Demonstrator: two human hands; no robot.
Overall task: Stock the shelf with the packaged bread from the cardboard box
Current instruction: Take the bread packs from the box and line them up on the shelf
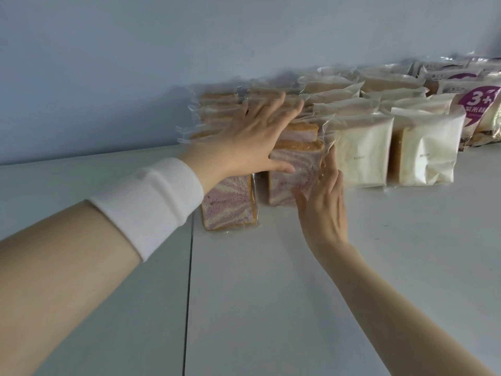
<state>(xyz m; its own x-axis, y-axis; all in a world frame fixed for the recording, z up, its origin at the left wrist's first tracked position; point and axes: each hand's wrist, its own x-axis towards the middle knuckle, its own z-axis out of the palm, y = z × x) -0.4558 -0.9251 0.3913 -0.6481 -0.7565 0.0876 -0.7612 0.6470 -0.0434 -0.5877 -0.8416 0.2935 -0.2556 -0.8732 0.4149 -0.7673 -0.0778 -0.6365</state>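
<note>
A pale blue-grey wall [135, 63] filled the space beyond both hands. Under them ran a white shelf [379, 253], with a dark seam [189, 267] below the left wrist. Rows of packaged bread [339, 90] stood against the wall: marbled purple loaves [230, 202] in clear wrap at the hands, cream-white packs [363, 156] just right of the right hand, and farther right a purple label [479, 104] reading "3+" above blurred characters. The left hand [252, 137], a white wristband [151, 196] behind it, lay flat with spread fingers over the marbled stack. The right hand [322, 207] pressed straight fingers against the front marbled loaf [292, 169].
</note>
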